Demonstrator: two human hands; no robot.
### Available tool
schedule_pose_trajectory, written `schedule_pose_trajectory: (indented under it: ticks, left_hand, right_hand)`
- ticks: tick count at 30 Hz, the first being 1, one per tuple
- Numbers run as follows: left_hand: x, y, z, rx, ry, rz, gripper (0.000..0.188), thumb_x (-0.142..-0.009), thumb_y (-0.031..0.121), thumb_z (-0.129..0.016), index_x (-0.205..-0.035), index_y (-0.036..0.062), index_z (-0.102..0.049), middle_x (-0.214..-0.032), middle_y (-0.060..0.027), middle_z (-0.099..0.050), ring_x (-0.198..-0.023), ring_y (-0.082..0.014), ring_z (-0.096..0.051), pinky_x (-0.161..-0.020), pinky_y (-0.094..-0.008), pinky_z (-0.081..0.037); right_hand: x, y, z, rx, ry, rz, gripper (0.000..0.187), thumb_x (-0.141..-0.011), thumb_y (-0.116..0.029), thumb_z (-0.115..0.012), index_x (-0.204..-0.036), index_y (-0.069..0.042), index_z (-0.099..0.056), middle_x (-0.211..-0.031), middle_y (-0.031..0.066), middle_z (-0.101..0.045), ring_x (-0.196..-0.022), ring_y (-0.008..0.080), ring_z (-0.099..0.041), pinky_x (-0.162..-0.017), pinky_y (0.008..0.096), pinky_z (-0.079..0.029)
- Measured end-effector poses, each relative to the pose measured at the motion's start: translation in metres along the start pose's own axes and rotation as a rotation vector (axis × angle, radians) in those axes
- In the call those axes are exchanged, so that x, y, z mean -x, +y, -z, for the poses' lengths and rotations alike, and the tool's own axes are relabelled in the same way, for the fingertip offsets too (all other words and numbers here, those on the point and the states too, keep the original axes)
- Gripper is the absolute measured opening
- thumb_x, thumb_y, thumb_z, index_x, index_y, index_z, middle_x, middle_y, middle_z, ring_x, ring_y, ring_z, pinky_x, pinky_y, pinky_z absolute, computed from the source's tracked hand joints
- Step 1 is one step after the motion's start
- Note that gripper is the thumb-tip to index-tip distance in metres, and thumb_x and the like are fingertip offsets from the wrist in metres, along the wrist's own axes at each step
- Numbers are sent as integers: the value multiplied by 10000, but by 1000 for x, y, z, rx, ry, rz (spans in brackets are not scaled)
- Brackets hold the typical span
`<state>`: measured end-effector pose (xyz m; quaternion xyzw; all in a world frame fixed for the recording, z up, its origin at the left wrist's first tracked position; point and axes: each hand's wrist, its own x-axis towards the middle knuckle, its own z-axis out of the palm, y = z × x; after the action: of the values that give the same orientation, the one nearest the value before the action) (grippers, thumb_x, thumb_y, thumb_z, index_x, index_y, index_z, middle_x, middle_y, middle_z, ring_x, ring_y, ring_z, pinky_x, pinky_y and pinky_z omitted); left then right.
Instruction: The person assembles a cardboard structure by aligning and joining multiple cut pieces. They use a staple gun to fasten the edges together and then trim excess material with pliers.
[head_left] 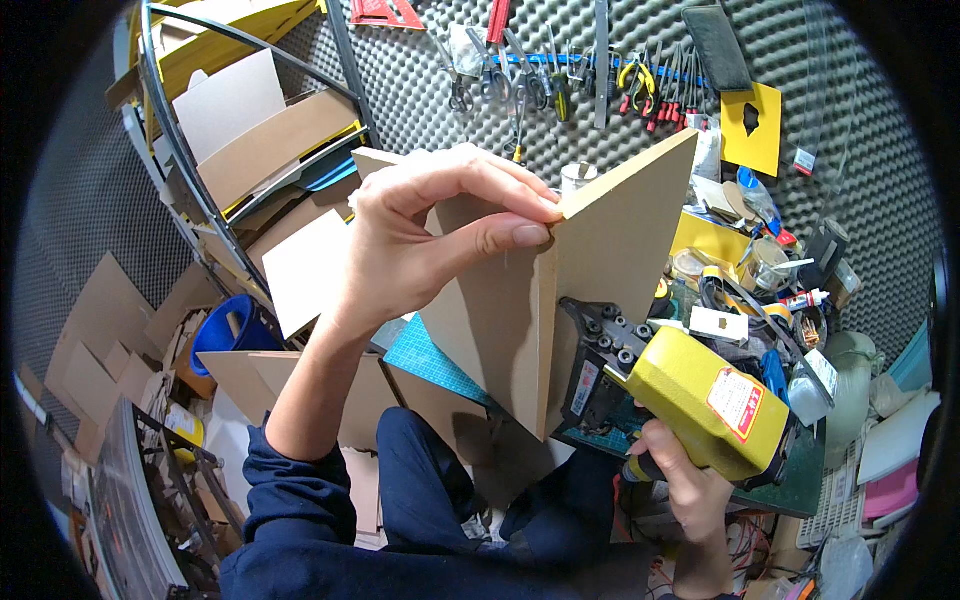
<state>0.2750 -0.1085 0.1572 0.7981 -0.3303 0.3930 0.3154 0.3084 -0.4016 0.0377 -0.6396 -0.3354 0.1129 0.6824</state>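
Two brown fibreboard panels stand upright and meet at an angle, a wide left panel [500, 300] and a right panel [630, 220]. My left hand [430, 220] reaches over them, thumb and fingers pinched at the top corner where they join. My right hand [685, 475] is wrapped round the handle of a yellow-green power tool [715, 400] with a black bolted head. That head lies by the lower part of the right panel, close to the joint; whether it touches cannot be made out. The panels' lower ends come down between my knees and the bench.
A teal cutting mat [435, 360] lies behind the left panel. The bench at right is crowded with jars [770, 260], tubes and scraps. Pliers [637, 80] and other tools hang on the foam wall. A rack of sheets [270, 150] and a blue bin [225, 335] stand left.
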Motion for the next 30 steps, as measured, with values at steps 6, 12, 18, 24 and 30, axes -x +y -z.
schedule_pose_trajectory:
  ticks: [6, 12, 18, 24, 30]
  left_hand:
    - [2, 2, 0, 30, 8, 43, 164, -809, -7, -767, -970, 25, -760, -980, -97, -738, -967, -173, -690, -900, -310, -530]
    - [2, 1, 1, 36, 9, 28, 161, -813, 0, -766, -972, 25, -761, -994, -98, -738, -969, -171, -690, -904, -308, -528]
    - [4, 1, 1, 47, 9, 44, 165, -824, 11, -760, -988, 31, -761, -1003, -95, -738, -994, -170, -684, -923, -319, -522]
    - [7, 4, 3, -140, -75, -24, 392, -736, 162, -867, -1090, 78, -720, -1106, -88, -709, -1059, -200, -662, -949, -354, -499]
    - [15, 8, -1, -281, -98, -45, 521, -720, 200, -877, -1183, 108, -655, -1217, -75, -650, -1159, -225, -596, -992, -379, -438]
  right_hand:
    - [-1, 5, 3, -35, -27, -58, 411, -925, -173, -708, -1305, -56, -604, -1323, 81, -627, -1225, 187, -585, -1048, 351, -436]
    - [0, 10, 1, -143, -61, -251, 455, -955, -221, -676, -1366, -67, -553, -1368, 72, -587, -1278, 181, -534, -1091, 353, -391]
    - [0, 17, 2, -92, -144, -243, 510, -988, -305, -626, -1425, -77, -495, -1453, 74, -503, -1348, 176, -452, -1139, 360, -337]
    - [3, 28, 2, -80, -149, -149, 502, -986, -281, -631, -1428, -87, -496, -1439, 74, -518, -1346, 206, -451, -1160, 408, -299]
    - [5, 35, 1, -46, -141, -82, 499, -983, -265, -636, -1429, -93, -496, -1447, 70, -515, -1349, 225, -452, -1173, 433, -270]
